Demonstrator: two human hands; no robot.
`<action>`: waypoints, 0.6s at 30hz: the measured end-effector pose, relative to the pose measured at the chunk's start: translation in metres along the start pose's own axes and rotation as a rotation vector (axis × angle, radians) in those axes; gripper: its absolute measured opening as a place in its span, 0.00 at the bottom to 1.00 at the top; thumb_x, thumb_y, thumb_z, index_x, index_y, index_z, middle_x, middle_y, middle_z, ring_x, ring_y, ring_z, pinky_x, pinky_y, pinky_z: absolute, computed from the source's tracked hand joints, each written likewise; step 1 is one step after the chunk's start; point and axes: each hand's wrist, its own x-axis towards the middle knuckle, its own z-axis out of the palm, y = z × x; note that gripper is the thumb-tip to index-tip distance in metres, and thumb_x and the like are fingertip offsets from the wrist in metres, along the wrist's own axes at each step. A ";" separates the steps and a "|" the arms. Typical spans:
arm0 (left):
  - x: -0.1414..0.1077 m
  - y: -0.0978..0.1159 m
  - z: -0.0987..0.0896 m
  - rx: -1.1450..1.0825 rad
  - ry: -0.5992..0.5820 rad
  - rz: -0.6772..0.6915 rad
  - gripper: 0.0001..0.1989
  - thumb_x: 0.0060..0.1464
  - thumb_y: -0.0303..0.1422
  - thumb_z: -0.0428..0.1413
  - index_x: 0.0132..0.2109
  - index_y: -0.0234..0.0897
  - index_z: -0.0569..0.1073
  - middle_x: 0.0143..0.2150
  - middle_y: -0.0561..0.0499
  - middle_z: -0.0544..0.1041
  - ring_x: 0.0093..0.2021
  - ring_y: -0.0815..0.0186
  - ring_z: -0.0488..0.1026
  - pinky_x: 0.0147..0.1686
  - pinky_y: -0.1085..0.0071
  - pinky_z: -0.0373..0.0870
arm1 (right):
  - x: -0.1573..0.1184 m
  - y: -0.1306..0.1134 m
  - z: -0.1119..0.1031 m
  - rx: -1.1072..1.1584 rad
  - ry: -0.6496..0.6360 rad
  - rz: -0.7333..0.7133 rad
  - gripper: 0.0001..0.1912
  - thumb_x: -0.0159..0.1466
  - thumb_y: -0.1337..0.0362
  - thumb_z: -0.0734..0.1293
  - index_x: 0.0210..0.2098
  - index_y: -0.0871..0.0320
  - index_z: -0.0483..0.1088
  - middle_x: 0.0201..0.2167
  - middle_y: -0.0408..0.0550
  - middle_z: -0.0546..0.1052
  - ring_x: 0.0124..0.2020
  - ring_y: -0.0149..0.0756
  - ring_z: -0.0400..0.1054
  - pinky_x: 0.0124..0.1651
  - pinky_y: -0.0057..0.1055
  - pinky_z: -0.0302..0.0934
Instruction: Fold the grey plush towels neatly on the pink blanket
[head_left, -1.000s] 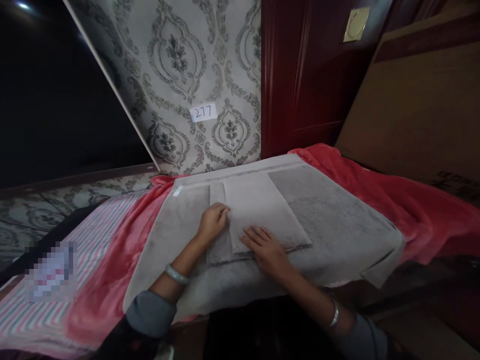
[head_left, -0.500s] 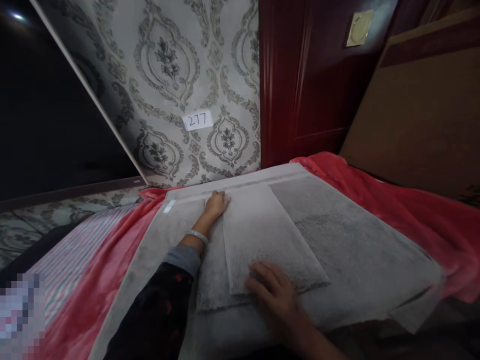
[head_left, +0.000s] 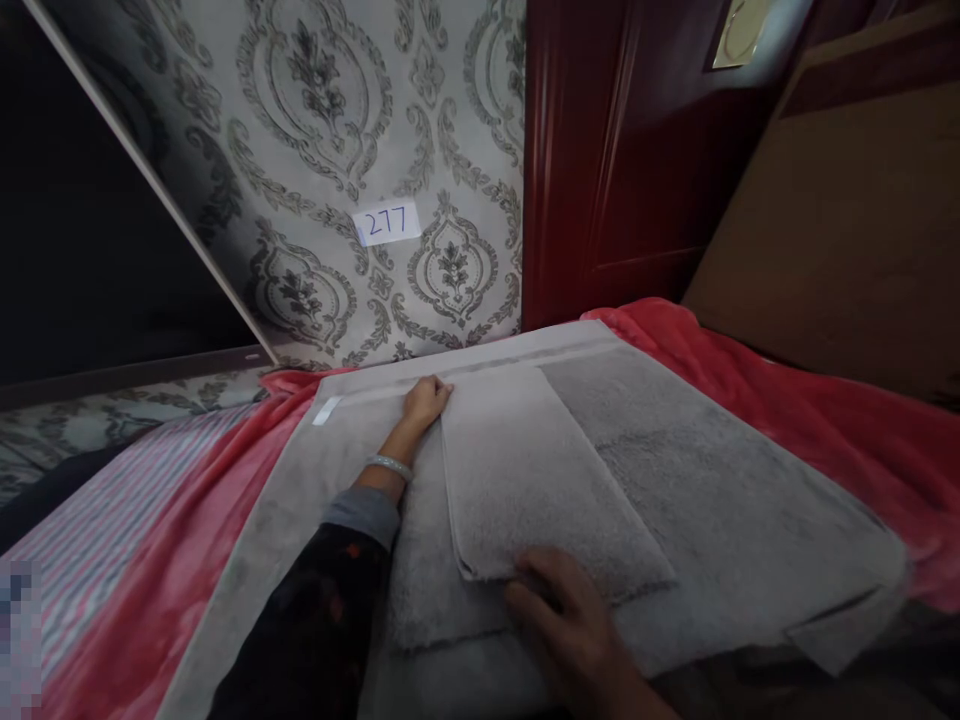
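2 hands [head_left: 426,402], 1 folded cloth [head_left: 532,460], 1 brclt [head_left: 391,465], 1 no. tag [head_left: 387,223]

Just behind your left hand [head_left: 426,402] you wear a slim, rounded bracelet [head_left: 390,465], pale grey with lighter flecks. Farther back from that hand comes a wide grey-blue cuff [head_left: 364,515], plain and softly creased. Farthest from the hand, your sleeve [head_left: 300,620] is black, with a few small, muted red patches whose shapes are too blurred to tell.

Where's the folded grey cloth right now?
Head view, centre: the folded grey cloth lies on the grey spread, left hand at its far-left corner, right hand by its near edge.
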 end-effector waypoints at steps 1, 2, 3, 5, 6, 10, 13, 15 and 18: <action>0.000 0.000 -0.001 -0.002 -0.003 -0.005 0.13 0.64 0.40 0.52 0.45 0.37 0.76 0.45 0.45 0.81 0.46 0.60 0.76 0.42 0.69 0.67 | 0.002 -0.001 -0.001 -0.021 0.011 -0.037 0.11 0.66 0.70 0.64 0.45 0.52 0.72 0.41 0.48 0.78 0.41 0.36 0.74 0.41 0.32 0.71; 0.000 0.001 -0.001 -0.003 -0.007 -0.009 0.13 0.64 0.40 0.52 0.45 0.37 0.76 0.45 0.45 0.81 0.46 0.60 0.76 0.42 0.69 0.67 | 0.004 -0.002 -0.003 -0.036 0.027 -0.069 0.12 0.66 0.72 0.64 0.46 0.53 0.72 0.41 0.49 0.77 0.42 0.36 0.73 0.41 0.33 0.71; 0.000 0.002 -0.002 -0.005 -0.012 -0.014 0.13 0.64 0.40 0.52 0.45 0.36 0.76 0.45 0.44 0.81 0.46 0.60 0.76 0.41 0.69 0.67 | 0.005 -0.002 -0.004 -0.043 0.045 -0.097 0.12 0.65 0.73 0.64 0.46 0.53 0.72 0.42 0.50 0.77 0.42 0.37 0.73 0.42 0.33 0.70; -0.002 0.004 -0.003 -0.010 -0.026 -0.021 0.13 0.64 0.39 0.52 0.44 0.36 0.76 0.46 0.43 0.81 0.46 0.59 0.76 0.41 0.69 0.66 | 0.007 -0.004 -0.006 -0.051 0.081 -0.128 0.13 0.65 0.75 0.64 0.46 0.55 0.72 0.42 0.51 0.77 0.44 0.38 0.72 0.43 0.35 0.71; -0.003 0.005 -0.003 -0.014 -0.034 -0.025 0.14 0.64 0.39 0.51 0.45 0.35 0.76 0.46 0.43 0.80 0.47 0.59 0.75 0.41 0.69 0.66 | 0.008 -0.005 -0.007 -0.054 0.093 -0.129 0.14 0.65 0.76 0.63 0.46 0.55 0.72 0.42 0.52 0.77 0.44 0.38 0.72 0.43 0.36 0.71; -0.004 0.007 0.002 -0.032 -0.055 -0.045 0.15 0.65 0.40 0.49 0.48 0.36 0.75 0.51 0.44 0.79 0.50 0.61 0.73 0.45 0.70 0.65 | 0.004 -0.006 -0.009 -0.053 0.092 -0.046 0.15 0.65 0.76 0.64 0.48 0.55 0.71 0.43 0.52 0.76 0.46 0.39 0.72 0.45 0.38 0.71; -0.005 0.007 0.008 -0.052 -0.049 -0.054 0.16 0.65 0.40 0.49 0.49 0.37 0.75 0.51 0.45 0.79 0.51 0.62 0.72 0.47 0.70 0.64 | 0.001 -0.005 -0.010 -0.053 0.067 -0.008 0.16 0.65 0.74 0.65 0.51 0.54 0.70 0.45 0.52 0.75 0.46 0.39 0.72 0.46 0.38 0.71; -0.006 0.008 0.009 -0.068 -0.026 -0.046 0.16 0.65 0.40 0.49 0.49 0.36 0.75 0.51 0.45 0.79 0.50 0.62 0.73 0.47 0.69 0.64 | 0.002 -0.005 -0.012 -0.074 0.038 -0.017 0.15 0.65 0.74 0.65 0.49 0.53 0.71 0.45 0.52 0.75 0.47 0.39 0.71 0.45 0.37 0.70; -0.008 0.009 0.009 -0.071 -0.014 -0.039 0.16 0.65 0.40 0.50 0.49 0.35 0.76 0.51 0.44 0.79 0.50 0.61 0.73 0.48 0.69 0.64 | 0.007 -0.007 -0.013 -0.114 -0.007 -0.032 0.12 0.65 0.74 0.64 0.44 0.55 0.72 0.46 0.53 0.75 0.47 0.40 0.70 0.45 0.38 0.70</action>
